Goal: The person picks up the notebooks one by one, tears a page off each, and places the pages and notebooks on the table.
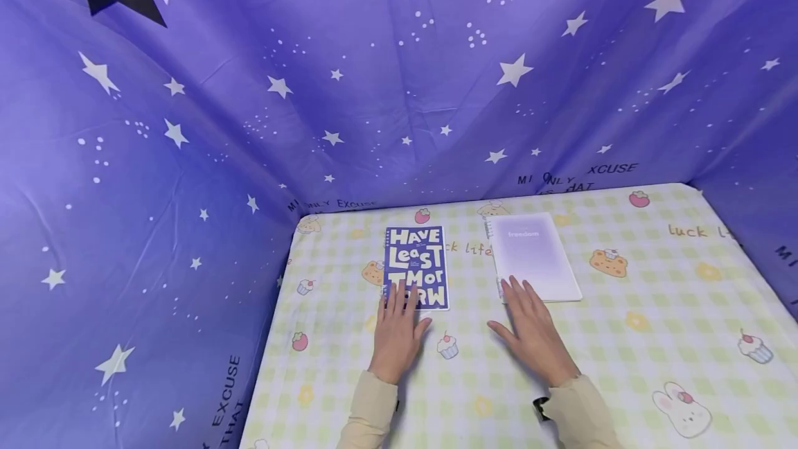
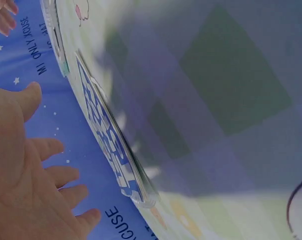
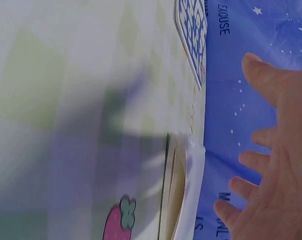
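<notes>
A spiral notebook with a dark blue cover and big white letters lies on the left. My left hand, palm down with fingers spread, overlaps its lower edge in the head view. The left wrist view has this hand held above the table, apart from the notebook. To the right lies a pale lilac spiral notebook marked "freedom". Over its lower left corner extends my right hand, fingers straight and thumb out. In the right wrist view that hand is raised off the lilac notebook. Neither hand holds anything.
A green-and-white checked tablecloth with printed cupcakes, bears and strawberries covers the table. Purple star-patterned fabric hangs behind and along both sides, meeting the table's edges. A dark band shows at the right wrist.
</notes>
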A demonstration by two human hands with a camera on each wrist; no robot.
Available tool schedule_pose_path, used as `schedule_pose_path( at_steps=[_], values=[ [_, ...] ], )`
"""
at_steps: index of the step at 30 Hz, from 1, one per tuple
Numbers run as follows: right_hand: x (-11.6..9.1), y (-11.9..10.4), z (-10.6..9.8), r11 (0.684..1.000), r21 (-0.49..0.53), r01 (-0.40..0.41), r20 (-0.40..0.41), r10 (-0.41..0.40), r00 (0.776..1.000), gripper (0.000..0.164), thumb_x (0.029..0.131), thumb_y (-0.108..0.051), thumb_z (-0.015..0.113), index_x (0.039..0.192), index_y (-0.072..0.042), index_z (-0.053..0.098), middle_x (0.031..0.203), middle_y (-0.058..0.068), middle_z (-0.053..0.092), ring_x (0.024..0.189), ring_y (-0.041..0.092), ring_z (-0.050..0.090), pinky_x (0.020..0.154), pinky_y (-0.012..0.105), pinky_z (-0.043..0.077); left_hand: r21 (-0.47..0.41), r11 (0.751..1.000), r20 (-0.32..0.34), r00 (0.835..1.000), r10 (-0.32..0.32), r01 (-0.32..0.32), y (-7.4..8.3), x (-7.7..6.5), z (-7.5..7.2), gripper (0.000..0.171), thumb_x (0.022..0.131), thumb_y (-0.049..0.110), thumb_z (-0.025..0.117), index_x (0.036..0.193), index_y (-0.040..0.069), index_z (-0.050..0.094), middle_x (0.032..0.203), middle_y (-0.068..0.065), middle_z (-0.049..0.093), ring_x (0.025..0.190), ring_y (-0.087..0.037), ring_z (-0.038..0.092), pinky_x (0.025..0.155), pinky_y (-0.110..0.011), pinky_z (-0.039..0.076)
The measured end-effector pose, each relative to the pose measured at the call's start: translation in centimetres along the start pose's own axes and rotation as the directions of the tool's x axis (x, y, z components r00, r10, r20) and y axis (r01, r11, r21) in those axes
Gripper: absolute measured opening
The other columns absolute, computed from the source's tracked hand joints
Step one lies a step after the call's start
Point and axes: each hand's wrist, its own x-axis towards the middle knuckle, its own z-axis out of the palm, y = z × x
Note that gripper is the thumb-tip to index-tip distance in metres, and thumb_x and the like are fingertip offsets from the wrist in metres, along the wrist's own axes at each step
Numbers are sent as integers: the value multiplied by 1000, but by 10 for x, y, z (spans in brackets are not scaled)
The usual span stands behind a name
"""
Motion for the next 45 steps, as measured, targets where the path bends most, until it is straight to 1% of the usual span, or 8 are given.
schedule_pose_path(
  at_steps=[5, 9, 13, 20, 27, 31, 40, 45],
  values=[
    [8, -9, 9, 998, 58, -13, 30, 11, 999, 73, 87, -41, 59, 143, -4, 30, 141, 17, 34, 119, 33, 34, 97, 49, 28, -6, 1000, 3, 1000, -10, 10, -6, 2, -1, 64, 91, 47, 48, 139, 6, 38, 145, -16, 31, 134, -34, 26, 110, -47, 21],
    [15, -16, 17, 998, 55, 0, 31, -1, 1000, 69, 87, -42, 59, 139, -1, 37, 132, 15, 42, 106, 28, 40, 88, 43, 34, -13, 1000, -13, 1000, -11, 11, -12, 3, 0, 62, 91, 45, 50, 135, 3, 41, 141, -18, 38, 131, -34, 32, 108, -47, 24],
    [22, -22, 25, 998, 56, 8, 37, -10, 999, 67, 88, -42, 57, 137, -1, 39, 126, 13, 46, 105, 26, 41, 88, 41, 35, -10, 1000, -18, 1000, -6, 5, -18, 3, 0, 63, 90, 43, 53, 136, 2, 41, 139, -19, 40, 129, -33, 34, 108, -46, 26],
    [28, -31, 43, 999, 32, 20, 82, -22, 996, 62, 89, -39, 57, 136, -1, 42, 124, 12, 50, 109, 26, 42, 92, 41, 36, 13, 1000, 29, 999, -18, 17, -25, 3, -2, 58, 87, 33, 60, 134, 3, 43, 137, -19, 40, 129, -32, 35, 107, -45, 28],
    [34, -44, 58, 997, 69, 21, 88, -27, 996, 58, 88, -34, 61, 133, 0, 46, 120, 11, 51, 106, 24, 43, 90, 40, 37, 58, 998, 51, 999, -5, 2, -32, 6, 1, 61, 84, 24, 66, 135, 2, 42, 138, -19, 40, 129, -33, 35, 107, -45, 28],
    [39, -48, 64, 997, 76, 29, 98, -36, 995, 57, 88, -35, 60, 131, -1, 47, 116, 9, 52, 103, 23, 43, 87, 38, 38, 46, 999, 74, 997, -20, 16, -35, 9, 2, 61, 83, 21, 66, 136, 2, 41, 140, -19, 38, 131, -34, 33, 108, -46, 27],
    [46, -52, 68, 997, 77, -4, 145, -7, 989, 54, 88, -34, 61, 128, -1, 51, 106, 7, 49, 94, 20, 40, 80, 33, 36, -51, 998, -21, 999, 33, -34, -42, 17, 4, 53, 81, 18, 71, 127, 3, 52, 133, -18, 48, 125, -33, 42, 102, -41, 37],
    [48, -52, 70, 999, 49, -14, 157, 6, 988, 53, 88, -35, 60, 127, 0, 52, 108, 8, 48, 94, 21, 40, 80, 34, 37, -89, 996, -12, 999, 31, -32, -45, 20, 5, 48, 79, 16, 73, 123, 6, 57, 128, -12, 53, 123, -28, 45, 101, -37, 39]
  ],
)
